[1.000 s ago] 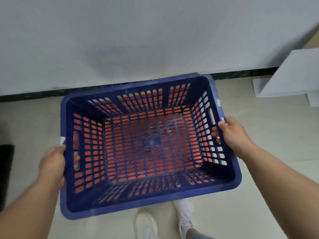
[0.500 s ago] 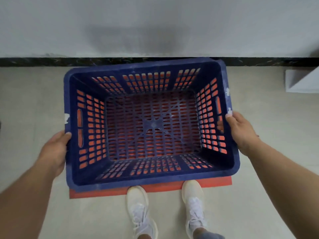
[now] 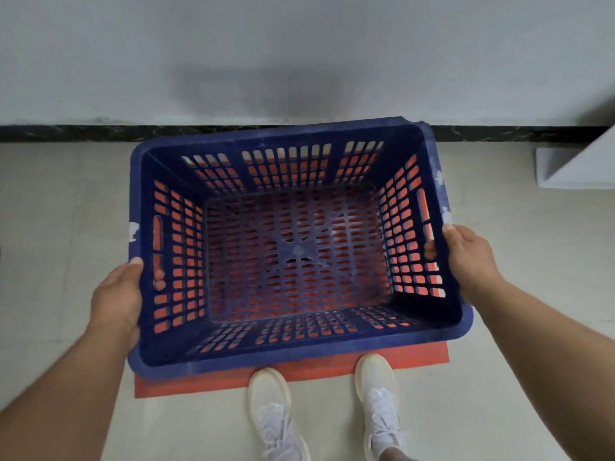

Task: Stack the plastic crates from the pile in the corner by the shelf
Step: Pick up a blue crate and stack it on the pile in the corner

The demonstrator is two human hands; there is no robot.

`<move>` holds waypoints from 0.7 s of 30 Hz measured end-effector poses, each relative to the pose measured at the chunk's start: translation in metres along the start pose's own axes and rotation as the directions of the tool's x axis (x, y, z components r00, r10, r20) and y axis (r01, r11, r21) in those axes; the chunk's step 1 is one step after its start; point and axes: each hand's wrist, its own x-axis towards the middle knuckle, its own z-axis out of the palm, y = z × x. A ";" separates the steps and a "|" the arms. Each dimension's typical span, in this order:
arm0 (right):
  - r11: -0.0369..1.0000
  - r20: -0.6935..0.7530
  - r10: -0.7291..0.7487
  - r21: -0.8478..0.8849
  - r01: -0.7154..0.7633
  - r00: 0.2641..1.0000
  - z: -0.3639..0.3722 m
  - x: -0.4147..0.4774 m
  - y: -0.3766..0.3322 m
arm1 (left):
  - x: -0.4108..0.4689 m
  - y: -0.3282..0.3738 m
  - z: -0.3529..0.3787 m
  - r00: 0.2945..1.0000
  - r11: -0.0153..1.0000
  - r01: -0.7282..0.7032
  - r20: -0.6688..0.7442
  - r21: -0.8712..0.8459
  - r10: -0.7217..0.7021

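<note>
Centrally, below the wall (image 3: 299, 44) and above the floor (image 3: 66, 211), the blue crate (image 3: 299, 357) fills mid-frame over an orange crate (image 3: 332, 367), whose edge shows under its near rim. The left hand (image 3: 116, 294) grips the left wall and the right hand (image 3: 472, 257) the right wall, thumbs on the rim, fingers curled through the handle slots. White shoes (image 3: 276, 410) stand at bottom centre.

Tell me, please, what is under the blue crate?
An orange crate, probably: its near rim shows, and orange through slots of the blue crate. Its inside is covered.
</note>
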 end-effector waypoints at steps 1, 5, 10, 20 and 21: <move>1.000 -0.001 -0.008 0.002 0.008 1.000 -0.001 -0.004 -0.003 | -0.004 0.003 -0.003 1.000 1.000 -0.004 0.001 -0.004 0.004; 0.999 0.019 -0.046 -0.011 0.046 0.999 -0.008 -0.028 -0.026 | -0.022 0.017 -0.030 1.000 0.998 -0.017 -0.004 -0.056 0.017; 0.994 0.100 -0.092 -0.043 0.096 0.991 -0.021 -0.066 -0.074 | -0.058 0.044 -0.079 0.998 0.996 -0.030 -0.054 -0.080 0.026; 0.904 0.304 -0.345 -0.146 0.402 0.888 -0.024 -0.176 -0.206 | -0.156 0.069 -0.219 0.977 0.957 -0.038 -0.212 -0.289 -0.026; 0.884 0.329 -0.367 -0.167 0.437 0.870 -0.023 -0.188 -0.219 | -0.170 0.073 -0.234 0.972 0.950 -0.034 -0.232 -0.310 -0.041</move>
